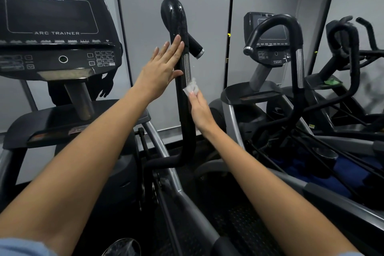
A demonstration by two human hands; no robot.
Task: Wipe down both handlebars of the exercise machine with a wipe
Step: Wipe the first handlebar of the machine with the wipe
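The machine's right handlebar (pixel 178 27) is a tall black curved bar standing in the middle of the head view, its top wet and glossy. My left hand (pixel 161 70) lies flat against its left side with fingers straight and apart, the thumb touching the bar. My right hand (pixel 200 108) pinches a small crumpled white wipe (pixel 191 87) and presses it on the bar's right side, just below the metal sensor strip (pixel 187 66). The left handlebar is out of view.
The Cybex Arc Trainer console (pixel 52 27) fills the upper left. A second machine (pixel 276 52) with black handlebars stands close on the right, and more machines lie beyond it. Grey wall panels are behind. The foot pedal and frame rails (pixel 207 224) run below my arms.
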